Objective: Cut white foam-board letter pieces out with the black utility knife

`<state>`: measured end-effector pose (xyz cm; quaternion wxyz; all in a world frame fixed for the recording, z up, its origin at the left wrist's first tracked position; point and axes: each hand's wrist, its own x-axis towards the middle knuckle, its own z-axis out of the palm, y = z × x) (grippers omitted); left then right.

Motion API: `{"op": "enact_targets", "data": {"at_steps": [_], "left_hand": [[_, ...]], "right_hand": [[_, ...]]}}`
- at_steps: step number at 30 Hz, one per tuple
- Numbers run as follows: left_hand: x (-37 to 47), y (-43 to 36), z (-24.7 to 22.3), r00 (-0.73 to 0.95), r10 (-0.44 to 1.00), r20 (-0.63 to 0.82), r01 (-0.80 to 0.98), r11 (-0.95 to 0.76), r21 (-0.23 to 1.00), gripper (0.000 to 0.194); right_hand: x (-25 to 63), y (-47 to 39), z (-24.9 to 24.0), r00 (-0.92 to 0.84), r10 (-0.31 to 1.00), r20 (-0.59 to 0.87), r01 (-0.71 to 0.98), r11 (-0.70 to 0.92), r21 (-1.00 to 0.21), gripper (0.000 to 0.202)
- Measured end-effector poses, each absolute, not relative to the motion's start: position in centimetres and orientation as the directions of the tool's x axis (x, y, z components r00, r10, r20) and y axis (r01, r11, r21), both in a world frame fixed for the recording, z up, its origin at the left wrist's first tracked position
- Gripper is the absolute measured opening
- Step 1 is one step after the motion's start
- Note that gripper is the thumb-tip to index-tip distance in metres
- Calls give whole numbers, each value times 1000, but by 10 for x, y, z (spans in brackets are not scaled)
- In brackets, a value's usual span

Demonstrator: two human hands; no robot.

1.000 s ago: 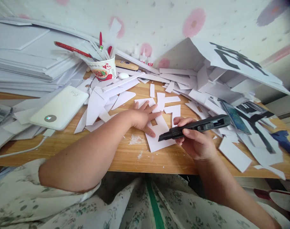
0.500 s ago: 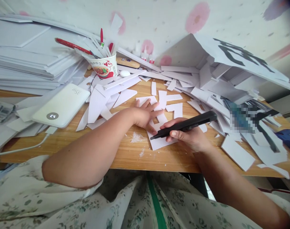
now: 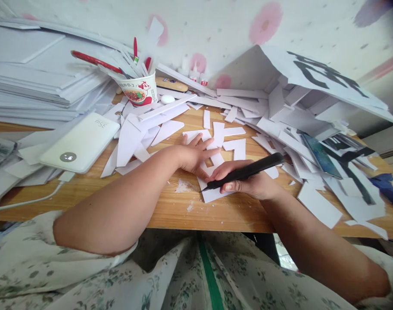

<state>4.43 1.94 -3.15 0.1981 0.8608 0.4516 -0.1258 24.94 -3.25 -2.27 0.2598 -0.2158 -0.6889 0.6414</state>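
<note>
My left hand (image 3: 196, 156) lies spread on a white foam board piece (image 3: 212, 196), fingers apart, pressing it to the table. The piece has a small cut-out near the fingers, and the hand covers part of it. In my right hand (image 3: 244, 183) is a black utility knife (image 3: 251, 169), slanting down to the left. Its tip is at the left edge of the board piece, just below my left thumb. Beyond the hands lie an L-shaped white piece (image 3: 239, 148) and a small white strip (image 3: 207, 119).
White board sheets (image 3: 28, 82) are stacked at the left. A paper cup (image 3: 141, 91) of tools stands behind a white power bank (image 3: 82, 142) with a cable. Offcuts and a white board structure (image 3: 332, 82) fill the right, near a blue tool (image 3: 388, 188). Small glue bottles (image 3: 194, 74) stand against the wall.
My right hand has moved slightly left with the utility knife, turning it so its tip comes to the board's left edge. My left hand stays on the board.
</note>
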Motion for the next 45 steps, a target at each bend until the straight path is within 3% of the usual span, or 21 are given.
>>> {"op": "enact_targets", "data": {"at_steps": [6,9,12,15,20,25,31,36,40,45], "left_hand": [[44,20,-30,564,724,-396,824,-523,217,103],[45,20,-30,572,720,-392,819,-526,229,98],[45,18,-29,569,726,-387,822,-526,220,94],[47,15,-26,550,757,-353,835,-510,206,86],[53,12,-24,533,802,-270,844,-483,233,65],[60,10,-29,537,833,-131,834,-502,228,50],[65,8,-35,542,825,-160,834,-504,224,57],[56,5,-25,549,822,-154,828,-509,236,61],[42,5,-8,576,774,-264,815,-521,254,78],[33,6,4,587,720,-370,809,-542,228,97]], "right_hand": [[244,-27,-19,-813,547,200,-93,217,-972,16],[230,-32,-19,-776,582,242,-200,136,-970,8],[214,-42,-14,-606,750,264,-486,-86,-870,10],[204,-48,-4,-362,914,183,-709,-142,-691,25],[200,-49,3,-85,995,44,-773,-38,-633,40],[186,-57,-12,-7,1000,4,-746,-3,-666,35],[182,-59,-12,6,1000,4,-745,7,-667,32],[231,-49,0,69,998,-15,-827,48,-561,29],[265,-49,-4,154,988,-15,-833,121,-539,28],[265,-54,-15,138,989,-61,-837,83,-542,28]]}}
